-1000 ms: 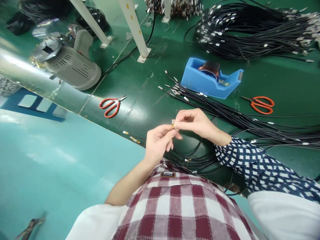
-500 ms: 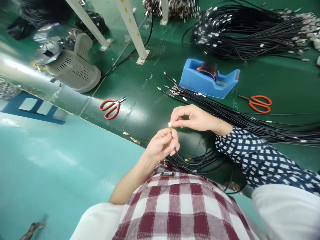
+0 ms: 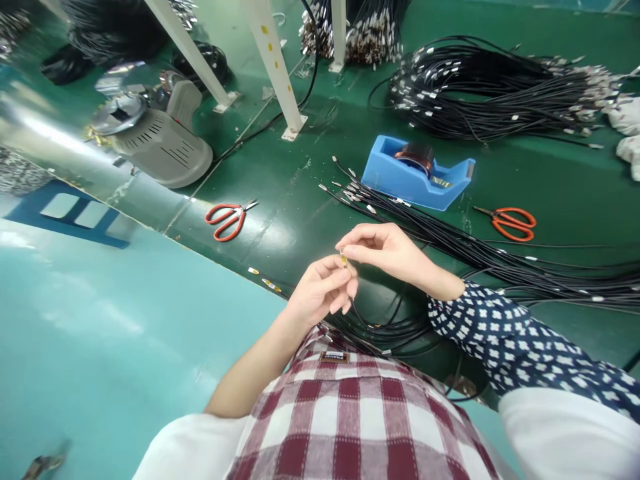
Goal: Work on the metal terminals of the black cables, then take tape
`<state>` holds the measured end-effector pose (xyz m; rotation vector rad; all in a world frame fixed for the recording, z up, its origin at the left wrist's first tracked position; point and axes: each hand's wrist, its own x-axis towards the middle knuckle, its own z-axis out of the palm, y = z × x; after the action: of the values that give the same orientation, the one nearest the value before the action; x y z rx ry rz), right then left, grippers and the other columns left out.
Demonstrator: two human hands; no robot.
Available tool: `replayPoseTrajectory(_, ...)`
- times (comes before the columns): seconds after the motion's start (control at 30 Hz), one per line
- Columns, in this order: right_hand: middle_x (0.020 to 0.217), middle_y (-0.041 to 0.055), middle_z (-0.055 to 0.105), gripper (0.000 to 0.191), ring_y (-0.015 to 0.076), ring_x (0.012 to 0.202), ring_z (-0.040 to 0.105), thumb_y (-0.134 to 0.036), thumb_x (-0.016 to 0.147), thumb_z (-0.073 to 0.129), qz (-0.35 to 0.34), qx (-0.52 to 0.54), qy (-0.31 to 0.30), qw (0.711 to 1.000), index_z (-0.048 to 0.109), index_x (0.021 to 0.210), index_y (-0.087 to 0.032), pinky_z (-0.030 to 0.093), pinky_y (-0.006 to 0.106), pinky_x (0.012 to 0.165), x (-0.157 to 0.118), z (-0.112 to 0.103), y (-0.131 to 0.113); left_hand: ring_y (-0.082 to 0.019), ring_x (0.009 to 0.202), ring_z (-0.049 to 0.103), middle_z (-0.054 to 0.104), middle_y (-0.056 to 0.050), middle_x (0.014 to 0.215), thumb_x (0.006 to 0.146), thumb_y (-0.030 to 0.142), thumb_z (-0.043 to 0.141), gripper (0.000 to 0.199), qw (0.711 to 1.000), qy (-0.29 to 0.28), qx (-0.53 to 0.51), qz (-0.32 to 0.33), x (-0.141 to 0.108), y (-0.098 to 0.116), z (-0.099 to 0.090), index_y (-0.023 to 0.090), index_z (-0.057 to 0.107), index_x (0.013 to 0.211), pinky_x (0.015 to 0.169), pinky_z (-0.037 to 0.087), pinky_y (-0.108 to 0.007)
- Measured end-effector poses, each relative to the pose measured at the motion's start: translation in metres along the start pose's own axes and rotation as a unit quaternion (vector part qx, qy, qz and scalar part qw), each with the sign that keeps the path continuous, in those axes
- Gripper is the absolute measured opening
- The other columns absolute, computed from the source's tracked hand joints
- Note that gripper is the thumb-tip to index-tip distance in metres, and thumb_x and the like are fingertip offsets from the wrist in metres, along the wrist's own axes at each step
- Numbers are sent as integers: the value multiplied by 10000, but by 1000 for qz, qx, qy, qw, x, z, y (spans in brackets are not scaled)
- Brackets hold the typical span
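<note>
Between the thumb and fingers of my left hand (image 3: 320, 288), a black cable is pinched near its end. The cable's small connector (image 3: 343, 259) pokes up and has yellowish, see-through tape around it. My right hand (image 3: 383, 248) is closed at the tip of that connector, thumb and forefinger pressed there and partly hiding it. A coil of black cables (image 3: 400, 331) lies below both hands, against the checked apron. Left of my left hand, more taped cable ends (image 3: 271, 285) rest near the table edge. Loose cables (image 3: 450, 243) with white-tagged ends run beyond my right hand.
A blue tape dispenser (image 3: 417, 175) holds an amber roll. Red-handled scissors lie at left (image 3: 231, 221) and similar ones at right (image 3: 513, 223). A grey machine (image 3: 163, 148) stands near white posts (image 3: 280, 73). A big cable bundle (image 3: 480, 93) lies at the back.
My right thumb and forefinger have shifted onto the connector's tip, covering the white end that showed before. My left hand keeps its hold. The camera view has tilted slightly.
</note>
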<state>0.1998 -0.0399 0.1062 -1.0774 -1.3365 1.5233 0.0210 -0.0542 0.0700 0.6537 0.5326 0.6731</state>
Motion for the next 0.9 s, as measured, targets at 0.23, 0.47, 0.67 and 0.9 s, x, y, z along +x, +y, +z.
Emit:
replayPoseTrajectory(0.23, 623, -20, 654, 189, 109, 561, 595, -328, 813, 748, 19, 57, -69, 996, 681, 794, -152, 477, 253, 601, 0, 1, 4, -53, 305, 498, 747, -80, 709, 873, 402, 702, 307, 994, 39, 99, 20, -3, 12, 6, 96, 713, 890, 397, 511, -209)
replayPoseTrajectory(0.47, 794, 8, 694, 190, 85, 608, 521, -311, 887, 650, -7, -37, 19, 999, 760, 947, -168, 429, 225, 586, -6, -8, 4, -40, 294, 453, 752, -67, 660, 772, 389, 794, 267, 970, 166, 145, 101, 0, 17, -2, 123, 776, 777, 382, 483, -211)
replayPoseTrajectory(0.67, 816, 4, 693, 119, 85, 617, 515, -288, 855, 701, -65, -75, 272, 957, 773, 920, -219, 442, 223, 611, -46, -78, -9, -72, 413, 527, 741, -11, 640, 784, 222, 765, 61, 817, 338, 300, 358, -6, 45, -20, 177, 780, 745, 492, 492, -247)
replayPoseTrajectory(0.9, 867, 37, 715, 122, 136, 704, 597, -257, 899, 661, -74, -398, 271, 873, 758, 954, -206, 459, 269, 647, -87, -105, 14, -128, 480, 612, 684, 6, 603, 751, 142, 721, 32, 673, 383, 390, 499, -2, 62, -27, 126, 746, 738, 486, 460, -275)
